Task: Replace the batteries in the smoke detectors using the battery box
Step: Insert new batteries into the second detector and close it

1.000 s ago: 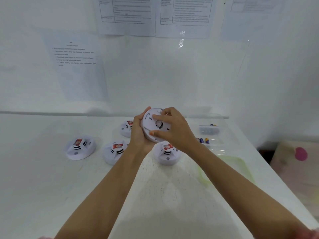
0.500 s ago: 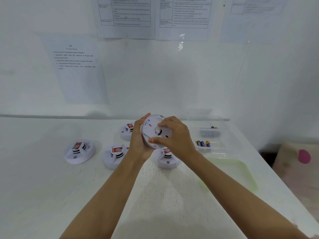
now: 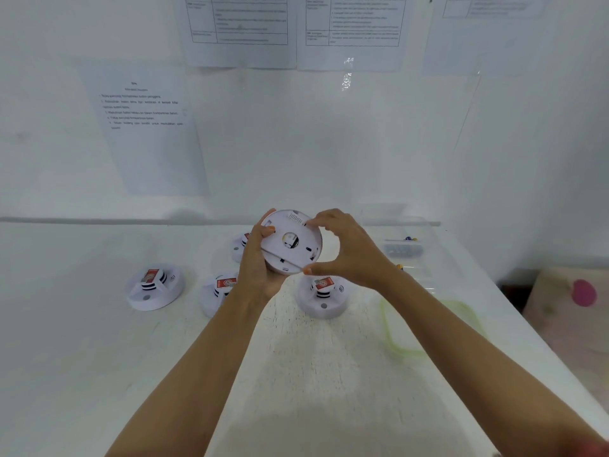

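**Both hands on one detector, lifted off the table**

Your left hand grips the held smoke detector by its left edge. The thumb curls over the flat back face, and the fingers wrap behind the body, out of sight. The detector is clear of the table and tilted so that its back, with a round opening in the middle, faces you.

Your right hand forms a wide C around the detector's right side. The forefinger tip sits on the upper rim and the thumb tip on the lower rim, pinching the disc across its width, while the palm is apart from it. The thumb's contact is slightly blurred, so take it as likely rather than certain.

Four more units sit dome-up on the table:
- The far-left detector stands alone.
- The middle detector is partly behind your left wrist.
- The near-right detector is just below your right hand.
- The rear detector is mostly hidden behind your left hand.

The battery box, of clear plastic, stands at the table's right rear, apart from both hands. It has batteries inside. A green-rimmed lid lies flat on the table, nearer you than the box.
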The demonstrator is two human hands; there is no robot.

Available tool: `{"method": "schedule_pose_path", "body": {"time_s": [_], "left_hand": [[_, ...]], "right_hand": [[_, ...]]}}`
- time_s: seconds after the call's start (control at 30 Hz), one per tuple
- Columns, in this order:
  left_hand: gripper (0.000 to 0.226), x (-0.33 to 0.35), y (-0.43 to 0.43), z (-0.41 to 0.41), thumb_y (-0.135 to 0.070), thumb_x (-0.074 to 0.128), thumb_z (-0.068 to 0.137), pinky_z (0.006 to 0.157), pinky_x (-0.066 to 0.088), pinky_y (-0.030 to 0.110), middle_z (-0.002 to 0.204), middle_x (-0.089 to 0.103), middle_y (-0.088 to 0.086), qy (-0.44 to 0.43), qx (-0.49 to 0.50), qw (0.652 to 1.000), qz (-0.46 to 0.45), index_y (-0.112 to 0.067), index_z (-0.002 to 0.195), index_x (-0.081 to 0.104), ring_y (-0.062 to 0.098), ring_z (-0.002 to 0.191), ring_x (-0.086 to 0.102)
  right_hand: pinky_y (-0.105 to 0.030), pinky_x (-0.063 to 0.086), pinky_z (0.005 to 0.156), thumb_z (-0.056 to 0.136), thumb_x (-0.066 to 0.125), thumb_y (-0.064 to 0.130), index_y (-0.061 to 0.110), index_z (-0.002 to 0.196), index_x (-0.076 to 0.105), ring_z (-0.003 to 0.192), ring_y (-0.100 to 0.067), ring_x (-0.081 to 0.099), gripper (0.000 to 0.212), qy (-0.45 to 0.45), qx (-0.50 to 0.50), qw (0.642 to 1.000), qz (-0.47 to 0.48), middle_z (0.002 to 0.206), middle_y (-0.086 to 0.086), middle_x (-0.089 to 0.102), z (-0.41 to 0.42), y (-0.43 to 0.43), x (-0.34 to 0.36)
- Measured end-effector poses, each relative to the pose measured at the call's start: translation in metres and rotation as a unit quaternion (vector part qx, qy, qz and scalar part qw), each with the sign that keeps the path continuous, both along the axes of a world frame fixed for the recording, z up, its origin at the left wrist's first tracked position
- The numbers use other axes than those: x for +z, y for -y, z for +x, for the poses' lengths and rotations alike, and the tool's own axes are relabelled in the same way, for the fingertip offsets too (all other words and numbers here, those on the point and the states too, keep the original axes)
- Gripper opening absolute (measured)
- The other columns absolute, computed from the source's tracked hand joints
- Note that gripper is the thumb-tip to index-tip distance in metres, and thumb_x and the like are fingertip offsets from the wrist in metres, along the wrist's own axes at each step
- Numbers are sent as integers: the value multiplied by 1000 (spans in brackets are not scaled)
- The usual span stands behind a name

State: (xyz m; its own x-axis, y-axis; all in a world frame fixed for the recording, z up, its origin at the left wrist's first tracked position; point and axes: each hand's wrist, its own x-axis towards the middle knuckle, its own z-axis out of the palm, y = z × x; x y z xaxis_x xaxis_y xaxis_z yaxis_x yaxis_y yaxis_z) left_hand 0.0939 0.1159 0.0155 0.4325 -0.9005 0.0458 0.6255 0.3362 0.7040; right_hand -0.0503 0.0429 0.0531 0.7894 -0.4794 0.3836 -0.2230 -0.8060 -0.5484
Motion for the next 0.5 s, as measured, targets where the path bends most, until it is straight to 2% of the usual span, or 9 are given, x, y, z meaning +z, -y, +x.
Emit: {"method": "schedule_pose_path", "body": {"time_s": [0.1, 0.3, 0.4, 0.5], "left_hand": [[57, 0, 3, 5, -27, 65, 56, 65, 56, 39, 108, 60, 10, 0, 3, 1000, -6, -21, 111, 51, 30, 95, 59], [47, -5, 5, 5, -26, 67, 52, 60, 56, 37, 94, 67, 7, -8, -12, 1000, -12, -26, 98, 58, 26, 84, 65], [48, -5, 5, 6, -24, 67, 56, 63, 56, 39, 102, 63, 8, -7, -17, 1000, -9, -26, 103, 55, 28, 91, 60], [48, -7, 6, 8, -22, 64, 65, 66, 56, 41, 111, 57, 11, -9, -14, 1000, -4, -25, 111, 51, 31, 99, 56]], "right_hand": [[-19, 33, 86, 64, 83, 28, 15, 119, 58, 102, -9, 42, 62, 21, -24, 999, 0, 112, 5, 47, -1, -2, -2], [-18, 31, 81, 66, 81, 29, 14, 121, 56, 95, -8, 40, 62, 18, -42, 999, 2, 108, 3, 47, 4, -5, -6], [-10, 31, 71, 67, 80, 23, 12, 123, 55, 93, -8, 40, 63, 17, -52, 998, 4, 113, -3, 50, 7, -4, -7], [0, 29, 70, 67, 80, 22, 13, 123, 54, 92, -7, 41, 62, 11, -53, 998, 10, 114, -2, 50, 8, -1, -6]]}}
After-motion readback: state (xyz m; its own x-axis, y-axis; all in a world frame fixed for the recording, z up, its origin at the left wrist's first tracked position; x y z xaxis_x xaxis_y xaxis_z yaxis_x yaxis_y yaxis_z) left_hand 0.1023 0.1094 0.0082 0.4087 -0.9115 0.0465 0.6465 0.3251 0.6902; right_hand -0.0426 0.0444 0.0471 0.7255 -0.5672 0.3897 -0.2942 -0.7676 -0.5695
